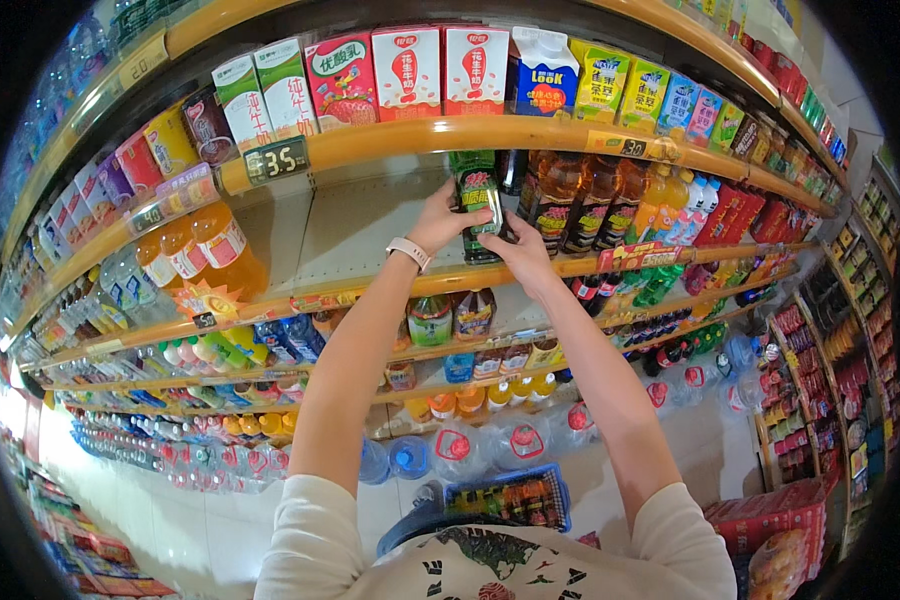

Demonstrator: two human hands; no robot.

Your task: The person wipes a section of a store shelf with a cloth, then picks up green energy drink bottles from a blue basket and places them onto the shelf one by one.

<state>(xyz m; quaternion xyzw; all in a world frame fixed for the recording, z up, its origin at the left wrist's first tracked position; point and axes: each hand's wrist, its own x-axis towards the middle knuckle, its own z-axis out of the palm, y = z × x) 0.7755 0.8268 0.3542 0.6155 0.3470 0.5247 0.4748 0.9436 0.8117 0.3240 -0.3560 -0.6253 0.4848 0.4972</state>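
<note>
Both hands are on a plastic drink bottle (477, 184) with a green and black label, upright on a middle shelf (360, 217). My left hand (442, 219) wraps its left side, thumb across the front. My right hand (523, 247) holds its lower right side, thumb near the base. The bottle's top is hidden under the shelf edge above. Just right of it stand a dark bottle (511, 171) and a group of amber drink bottles (559, 202) with dark labels. A pale wristband (411, 252) circles my left wrist.
Milk and tea cartons (409, 75) line the shelf above, behind a wooden rail (450, 129). Large orange drink bottles (221, 236) stand to the left. Lower shelves hold more bottles. On the floor are large water bottles (454, 446) and a blue crate (562, 499) of bottles.
</note>
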